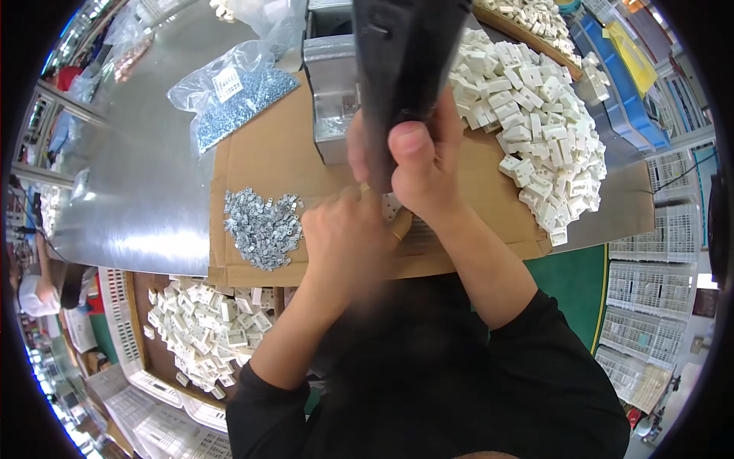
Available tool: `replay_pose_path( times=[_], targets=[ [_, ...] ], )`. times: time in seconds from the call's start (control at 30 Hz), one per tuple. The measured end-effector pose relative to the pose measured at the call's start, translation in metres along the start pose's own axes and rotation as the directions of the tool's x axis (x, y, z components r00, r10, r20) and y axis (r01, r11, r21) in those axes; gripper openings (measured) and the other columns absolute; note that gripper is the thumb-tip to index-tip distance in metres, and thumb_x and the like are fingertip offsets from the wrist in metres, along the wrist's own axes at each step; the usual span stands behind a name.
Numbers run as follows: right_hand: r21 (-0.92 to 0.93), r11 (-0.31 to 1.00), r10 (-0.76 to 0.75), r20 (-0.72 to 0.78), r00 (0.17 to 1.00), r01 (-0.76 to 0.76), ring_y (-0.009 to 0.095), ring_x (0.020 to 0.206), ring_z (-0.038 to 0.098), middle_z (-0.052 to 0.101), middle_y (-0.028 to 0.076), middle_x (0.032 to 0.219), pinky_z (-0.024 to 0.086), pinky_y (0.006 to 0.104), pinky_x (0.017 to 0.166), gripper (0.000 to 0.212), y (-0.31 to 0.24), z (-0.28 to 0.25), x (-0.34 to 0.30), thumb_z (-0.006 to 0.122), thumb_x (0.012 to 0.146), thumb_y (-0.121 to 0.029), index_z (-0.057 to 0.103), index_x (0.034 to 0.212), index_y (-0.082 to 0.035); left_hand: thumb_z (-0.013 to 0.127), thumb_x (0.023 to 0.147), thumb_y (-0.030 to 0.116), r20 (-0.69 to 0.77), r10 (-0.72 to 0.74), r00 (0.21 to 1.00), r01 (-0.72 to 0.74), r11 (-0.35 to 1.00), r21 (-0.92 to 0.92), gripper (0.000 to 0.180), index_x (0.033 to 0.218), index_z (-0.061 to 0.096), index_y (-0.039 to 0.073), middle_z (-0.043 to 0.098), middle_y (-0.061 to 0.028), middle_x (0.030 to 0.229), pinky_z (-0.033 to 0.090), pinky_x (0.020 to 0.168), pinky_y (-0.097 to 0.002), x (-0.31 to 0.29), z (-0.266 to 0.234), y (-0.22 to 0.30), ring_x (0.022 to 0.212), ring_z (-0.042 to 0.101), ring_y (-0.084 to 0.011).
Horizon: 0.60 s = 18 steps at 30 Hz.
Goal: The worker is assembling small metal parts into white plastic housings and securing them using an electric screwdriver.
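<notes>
My right hand (pixel 428 157) is wrapped round a black power tool (pixel 405 65), likely an electric screwdriver, with the thumb across its near side. The tool looms large near the camera and hides its own tip. Close beside it, my left hand (pixel 340 226) is closed, partly blurred, its fingertips under the tool. A small white part (pixel 391 205) shows between the two hands; most of it is covered. Beneath both hands lies a brown cardboard sheet (pixel 321 180). Small grey metal pieces (pixel 264 228) form a heap left of my left hand.
White plastic blocks (pixel 535 115) are piled on the right; more white blocks (pixel 206 325) fill a crate at lower left. A bag of bluish screws (pixel 245 96) lies at the far left of the cardboard. Behind my hands stands a grey metal box (pixel 332 99). A blue bin (pixel 623 80) is at far right.
</notes>
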State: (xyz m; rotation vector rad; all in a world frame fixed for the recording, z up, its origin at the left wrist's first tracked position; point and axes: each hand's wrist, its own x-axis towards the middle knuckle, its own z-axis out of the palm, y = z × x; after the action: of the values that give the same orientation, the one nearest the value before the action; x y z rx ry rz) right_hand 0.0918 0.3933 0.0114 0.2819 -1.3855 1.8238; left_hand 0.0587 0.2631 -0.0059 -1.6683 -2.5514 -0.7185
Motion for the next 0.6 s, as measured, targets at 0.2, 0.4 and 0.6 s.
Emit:
replay_pose_path(
  times=[0.2,0.4,0.6],
  targets=[
    [-0.104,0.994,-0.036,-0.006,0.999,0.035,0.011,0.066,0.062,0.064,0.007,0.089,0.052,0.0273,0.058,0.071,-0.005,0.002,-0.004,0.072,0.096,-0.026,0.036,0.152,-0.002,0.079,0.081,0.041,-0.037,-0.071,0.997,0.074,0.994,0.085,0.038,0.086,0.064,0.006,0.064,-0.0099,0.071,0.049,0.055,-0.0434,0.000,0.003,0.008,0.062,0.067,-0.0306],
    [-0.844,0.536,-0.009,0.013,1.000,0.016,0.018,0.093,0.066,0.068,0.010,0.107,0.053,0.0319,0.079,0.035,-0.090,-0.067,-0.029,0.065,0.099,-0.018,0.059,0.130,-0.002,0.084,0.080,0.036,-0.575,0.012,0.818,-0.106,0.986,-0.130,0.039,0.078,0.063,0.003,0.067,-0.0093,0.068,0.050,0.052,-0.0327,-0.050,-0.020,-0.024,0.057,0.066,-0.0238],
    [-0.928,-0.371,0.338,-0.113,0.934,0.022,0.034,0.091,0.059,0.061,0.011,0.091,0.048,0.0428,0.087,0.031,-0.137,-0.116,-0.058,0.080,0.081,-0.015,0.071,0.108,-0.005,0.078,0.086,0.056,-0.333,-0.637,0.695,0.710,0.534,0.460,0.054,0.102,0.072,0.004,0.071,-0.0098,0.081,0.053,0.065,-0.0416,-0.183,-0.090,-0.098,0.072,0.069,-0.0254]
  ],
)
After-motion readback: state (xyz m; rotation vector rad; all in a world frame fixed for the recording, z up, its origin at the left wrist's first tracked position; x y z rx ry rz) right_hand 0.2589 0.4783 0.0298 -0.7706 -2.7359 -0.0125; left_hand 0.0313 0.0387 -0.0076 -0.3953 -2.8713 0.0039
